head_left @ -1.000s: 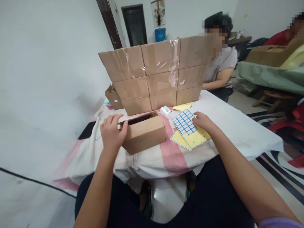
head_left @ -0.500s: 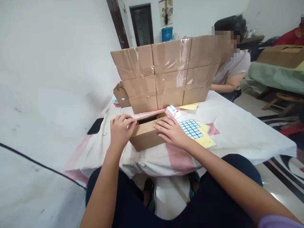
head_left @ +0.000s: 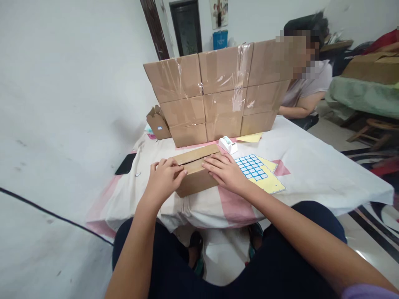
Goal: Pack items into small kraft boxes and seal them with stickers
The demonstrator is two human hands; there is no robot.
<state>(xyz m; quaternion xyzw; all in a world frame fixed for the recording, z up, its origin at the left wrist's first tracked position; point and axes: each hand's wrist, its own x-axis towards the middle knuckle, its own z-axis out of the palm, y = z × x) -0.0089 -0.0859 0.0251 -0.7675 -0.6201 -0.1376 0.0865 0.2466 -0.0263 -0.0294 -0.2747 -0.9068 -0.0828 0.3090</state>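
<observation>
Presently, small cardboard box (head_left: 198, 185) sits on cloth-covered table (head_left: 314, 162), toward the wearer's edge, in front of the wall of taped cartons (head_left: 218, 97). Top flaps (head_left: 198, 154) lie nearly level, dark slit between them.

Left hand (head_left: 167, 176): half curled, thumb and fingertips close together at the box's left top end; cannot tell whether cardboard is pinched between. Right hand (head_left: 226, 170): fingers extended, laid flat on the top toward the right end, gripping nothing visible.

Possible faults (judgement): flaps could spring up if either hand lifts, since no tape shows across the slit. Uneven pressure could drive one flap under the other or buckle the board. Left fingertips, close to the slit, could get caught. Right forearm dropping could disturb the blue-bordered label sheet (head_left: 249, 165) beside it; a forward shove could run the box into the white plastic device (head_left: 228, 145), near its far right corner.
</observation>
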